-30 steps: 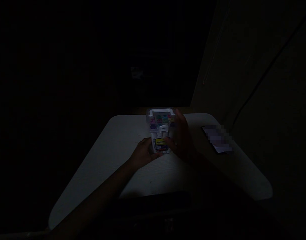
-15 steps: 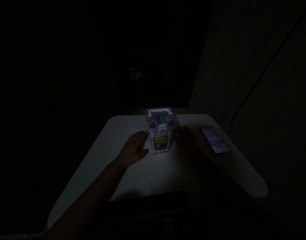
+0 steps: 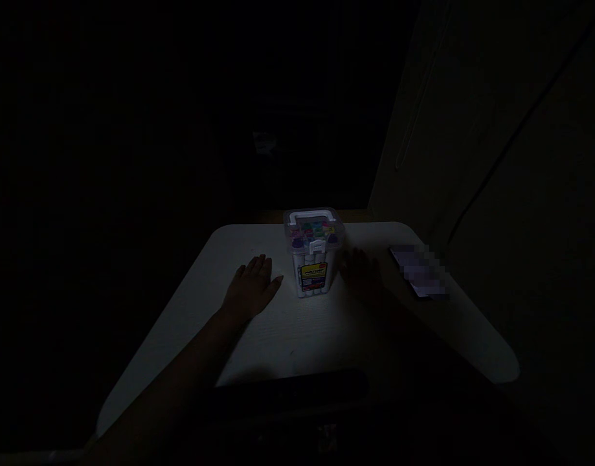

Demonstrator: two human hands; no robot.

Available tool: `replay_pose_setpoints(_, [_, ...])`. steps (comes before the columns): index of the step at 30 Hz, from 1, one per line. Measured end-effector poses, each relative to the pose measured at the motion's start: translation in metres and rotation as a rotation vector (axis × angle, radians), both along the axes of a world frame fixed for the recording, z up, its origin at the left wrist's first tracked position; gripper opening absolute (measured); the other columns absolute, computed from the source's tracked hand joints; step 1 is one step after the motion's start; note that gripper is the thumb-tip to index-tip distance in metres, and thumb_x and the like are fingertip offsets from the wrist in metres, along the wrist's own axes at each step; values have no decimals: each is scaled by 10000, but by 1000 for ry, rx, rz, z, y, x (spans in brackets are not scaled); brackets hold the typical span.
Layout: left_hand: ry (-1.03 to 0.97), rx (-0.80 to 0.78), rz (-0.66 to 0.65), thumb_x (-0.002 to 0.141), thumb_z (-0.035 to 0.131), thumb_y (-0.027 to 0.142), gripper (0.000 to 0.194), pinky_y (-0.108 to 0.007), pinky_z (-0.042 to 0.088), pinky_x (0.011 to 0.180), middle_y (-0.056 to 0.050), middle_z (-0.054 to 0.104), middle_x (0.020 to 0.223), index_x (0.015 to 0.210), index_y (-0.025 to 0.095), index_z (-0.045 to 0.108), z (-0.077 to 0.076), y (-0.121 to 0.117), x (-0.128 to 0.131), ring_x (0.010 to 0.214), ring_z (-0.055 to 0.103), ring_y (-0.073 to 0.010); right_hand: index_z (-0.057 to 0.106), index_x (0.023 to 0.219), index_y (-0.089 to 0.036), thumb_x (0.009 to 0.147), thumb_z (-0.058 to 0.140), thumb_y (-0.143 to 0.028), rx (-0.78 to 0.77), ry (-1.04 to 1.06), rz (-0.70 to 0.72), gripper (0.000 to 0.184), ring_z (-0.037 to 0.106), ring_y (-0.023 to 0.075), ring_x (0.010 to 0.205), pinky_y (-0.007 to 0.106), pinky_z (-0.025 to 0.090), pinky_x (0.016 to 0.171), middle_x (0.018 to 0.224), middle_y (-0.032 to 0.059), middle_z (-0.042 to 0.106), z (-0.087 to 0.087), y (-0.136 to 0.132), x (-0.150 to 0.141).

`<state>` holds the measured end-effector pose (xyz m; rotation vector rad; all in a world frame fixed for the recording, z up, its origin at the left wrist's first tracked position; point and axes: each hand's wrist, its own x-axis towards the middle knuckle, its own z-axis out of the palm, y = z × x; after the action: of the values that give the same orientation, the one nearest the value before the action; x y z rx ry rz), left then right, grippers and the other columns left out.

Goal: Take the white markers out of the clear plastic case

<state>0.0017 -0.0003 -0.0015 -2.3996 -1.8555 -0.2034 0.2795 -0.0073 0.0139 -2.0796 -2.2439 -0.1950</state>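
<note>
A clear plastic box of markers (image 3: 313, 255) with a white handle, a latched lid and coloured caps showing stands upright on a white table (image 3: 297, 336) in a very dark room. My left hand (image 3: 252, 287) lies flat on the table just left of the box, fingers stretched out, holding nothing. My right hand (image 3: 362, 275) rests palm down to the right of the box, in shadow, fingers spread. Neither hand touches the box.
A phone (image 3: 418, 272) lies on the table at the right, near my right hand. A pale wall or door rises at the right. A dark edge runs along the table's near side. The surroundings are too dark to make out.
Both hands held the box a second ago, then let go and moved outward onto the table. The box now stands alone and upright.
</note>
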Motion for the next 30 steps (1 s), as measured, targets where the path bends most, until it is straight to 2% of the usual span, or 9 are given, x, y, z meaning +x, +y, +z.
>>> replay_pose_setpoints(8, [-22,-43,18,978,201,515,726,-489,245,1181,-197,331,1586,1498,46,390,6,-3,3,1494,271,-316,345,1537,-134,1020,219,-350,18,-1,-11,574,348,341,1462,590,332,1114,1596,204,340,-1,-1,-1])
replay_pose_setpoints(16, [-31,-32,20,976,220,524,706,-489,262,1173,-185,353,1580,1495,83,406,7,-4,3,1488,290,-309,346,1536,-126,1024,205,-348,21,17,-4,576,346,351,1462,608,327,1118,1594,206,345,-5,1,1])
replay_pose_setpoints(30, [28,-48,31,988,179,522,739,-488,232,1187,-186,294,1605,1525,42,345,1,0,2,1497,261,-316,329,1545,-145,1020,183,-369,7,-3,-12,589,335,331,1470,584,327,1116,1604,192,332,-5,2,1])
